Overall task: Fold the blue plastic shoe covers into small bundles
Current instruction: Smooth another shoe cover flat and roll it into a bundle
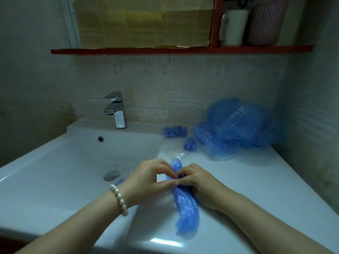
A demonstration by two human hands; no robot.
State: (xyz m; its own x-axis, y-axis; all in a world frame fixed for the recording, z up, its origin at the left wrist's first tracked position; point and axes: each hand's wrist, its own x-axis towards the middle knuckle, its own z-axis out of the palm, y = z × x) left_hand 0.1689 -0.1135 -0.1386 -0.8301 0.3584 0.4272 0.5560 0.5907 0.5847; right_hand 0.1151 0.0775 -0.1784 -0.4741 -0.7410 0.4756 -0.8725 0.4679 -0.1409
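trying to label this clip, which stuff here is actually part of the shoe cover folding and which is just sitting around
Part of the job:
- shoe cover being folded, pinched by left hand and right hand
- loose pile of shoe covers
- finished bundles
- single bundle

Just lying about:
- faucet
- sink basin
- white mug
- pink container

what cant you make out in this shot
All from the head view:
- Fold in the shoe cover: hidden behind the fingers of the left hand and right hand.
- Loose pile: number of covers, layers overlap.
- Finished bundles: too small to count.
- Mug: top cut off.
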